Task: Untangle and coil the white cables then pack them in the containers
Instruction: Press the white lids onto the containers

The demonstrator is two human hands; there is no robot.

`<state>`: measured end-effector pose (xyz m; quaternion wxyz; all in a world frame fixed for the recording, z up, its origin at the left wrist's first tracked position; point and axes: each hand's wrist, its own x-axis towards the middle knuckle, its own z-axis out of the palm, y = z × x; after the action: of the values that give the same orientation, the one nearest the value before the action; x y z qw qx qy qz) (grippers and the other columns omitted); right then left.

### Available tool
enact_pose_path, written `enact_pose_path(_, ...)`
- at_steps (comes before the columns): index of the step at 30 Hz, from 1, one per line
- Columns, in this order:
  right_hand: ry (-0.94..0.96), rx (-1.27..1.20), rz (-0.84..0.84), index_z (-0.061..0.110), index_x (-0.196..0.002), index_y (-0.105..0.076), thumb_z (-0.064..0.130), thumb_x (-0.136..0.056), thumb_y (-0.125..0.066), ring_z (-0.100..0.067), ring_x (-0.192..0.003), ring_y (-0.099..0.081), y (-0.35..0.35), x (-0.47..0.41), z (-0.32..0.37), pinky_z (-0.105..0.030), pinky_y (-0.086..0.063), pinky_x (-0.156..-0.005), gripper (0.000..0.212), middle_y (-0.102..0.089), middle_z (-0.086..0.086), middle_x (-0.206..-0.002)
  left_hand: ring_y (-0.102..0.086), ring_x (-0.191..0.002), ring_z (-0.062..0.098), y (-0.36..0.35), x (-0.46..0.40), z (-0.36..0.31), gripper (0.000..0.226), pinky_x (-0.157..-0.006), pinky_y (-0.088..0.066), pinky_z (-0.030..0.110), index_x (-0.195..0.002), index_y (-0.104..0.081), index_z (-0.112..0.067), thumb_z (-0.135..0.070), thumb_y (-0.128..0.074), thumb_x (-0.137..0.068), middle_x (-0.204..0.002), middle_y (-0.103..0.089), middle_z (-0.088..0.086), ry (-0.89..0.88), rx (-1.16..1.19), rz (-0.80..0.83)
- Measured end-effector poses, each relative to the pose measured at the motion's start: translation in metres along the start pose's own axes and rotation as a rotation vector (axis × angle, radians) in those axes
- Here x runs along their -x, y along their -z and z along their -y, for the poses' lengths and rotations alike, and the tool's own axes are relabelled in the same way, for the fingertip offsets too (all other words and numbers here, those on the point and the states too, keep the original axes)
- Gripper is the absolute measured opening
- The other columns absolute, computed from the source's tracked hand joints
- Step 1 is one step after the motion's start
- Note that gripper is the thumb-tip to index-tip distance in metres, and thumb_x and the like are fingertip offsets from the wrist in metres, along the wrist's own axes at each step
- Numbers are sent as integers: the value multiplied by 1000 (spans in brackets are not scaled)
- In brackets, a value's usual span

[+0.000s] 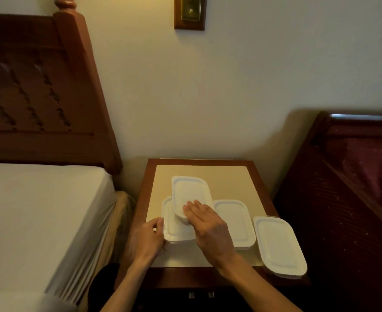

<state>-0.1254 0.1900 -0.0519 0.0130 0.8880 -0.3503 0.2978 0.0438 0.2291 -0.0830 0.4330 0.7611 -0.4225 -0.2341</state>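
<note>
Four white, rectangular, round-cornered plastic containers with lids on, set on a small wooden bench (pixel 256 176) with a pale inset top. The top container (pixel 188 191) lies askew across the lower-left container (pixel 172 230), overlapping it rather than stacked square. The right hand (pixel 208 221) lies flat on the near end of the upper one, fingers (pixel 191 208) straight and together, gripping nothing; this pressing contact probably serves to slide or steady the lid. The left hand (pixel 147 239) curls its fingers against the left edge of the lower container, apparently bracing it. The third container (pixel 235 224) sits just right of the right hand; the fourth container (pixel 280 246) overhangs the near right corner and could be knocked off. No white cables are visible; whether they are already inside cannot be told. A white-sheeted bed (pixel 39 210) with carved wooden headboard (pixel 39 91) flanks the left, a dark red upholstered chair (pixel 354 176) the right, and a brass wall fixture (pixel 190 10) hangs above.
</note>
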Motion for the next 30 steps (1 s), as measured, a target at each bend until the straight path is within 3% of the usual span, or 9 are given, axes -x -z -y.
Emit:
enact_pose_path(4, 49, 57, 55, 11, -127, -64, 14, -74, -83, -24, -119, -62, -12, 2, 1, -37, -44, -100, 57, -64, -6, -129, -64, -51, 18, -4, 3, -11, 22, -41, -45, 12, -90, -67, -17, -20, -49, -101, -77, -67, -2, -12, 57, 62)
enact_pose_path(12, 72, 130, 132, 12, -124, -66, 18, -73, -84, -26, -118, -62, -31, 11, 14, -39, -49, -97, 54, -66, -6, -126, -65, -71, 14, -8, 4, -2, 21, -48, -49, 12, -107, -70, -14, -22, -51, -100, -94, -68, 0, -4, 98, 43)
enact_pose_path(14, 59, 125, 159, 13, -128, -62, 21, -74, -83, -27, -124, -58, -29, 9, 16, -39, -47, -100, 59, -63, -6, -132, -65, -71, 15, -10, 1, 4, 23, -48, -48, 13, -101, -72, -14, -23, -51, -100, -89, -70, -1, -12, 89, 38)
enact_pose_path(16, 4, 40, 144, 16, -140, -49, 29, -79, -73, -27, -136, -45, -22, 10, 13, -41, -37, -109, 67, -50, -6, -146, -64, -63, 18, -9, -2, 12, 32, -46, -47, 24, -81, -72, -19, -29, -49, -101, -73, -69, -1, -14, 84, -2)
enact_pose_path(18, -135, -76, 91, 20, -149, -36, 32, -78, -64, -22, -145, -28, -9, 17, 3, -40, -26, -115, 78, -37, -2, -155, -62, -63, 21, -5, -9, 27, 40, -55, -45, 31, -68, -67, -22, -34, -47, -100, -68, -67, 1, -45, -28, -98)
enact_pose_path(21, -347, -15, 208, 22, -155, -15, 24, -80, -56, -17, -149, 3, 11, 31, -25, -37, -5, -121, 85, -8, 1, -163, -62, -104, 23, 2, -19, 49, 28, -92, -48, 35, -107, -72, -13, -26, -48, -101, -111, -71, 6, -143, -223, -117)
enact_pose_path(23, -415, 105, 454, 23, -154, 9, 29, -90, -50, -18, -142, 29, 10, 43, -45, -35, 22, -114, 88, 21, 1, -161, -40, -137, 20, 0, -21, 59, 39, -115, -26, 33, -136, -55, -12, -28, -43, -103, -146, -49, 4, -181, -373, 18)
enact_pose_path(26, -372, 182, 576, 23, -153, 15, 26, -100, -44, -23, -138, 37, -1, 53, -60, -36, 35, -103, 79, 29, -5, -159, -6, -150, 14, -5, -19, 66, 51, -119, 1, 31, -153, -26, -20, -37, -27, -105, -161, -16, -5, -254, -585, 101)
enact_pose_path(30, -387, 151, 584, 21, -149, 24, 23, -106, -34, -27, -145, 27, 2, 47, -55, -43, 23, -110, 73, 36, -1, -152, -2, -150, 13, -5, -17, 66, 52, -117, 4, 30, -154, -21, -21, -37, -23, -105, -162, -12, -4, -257, -632, 96)
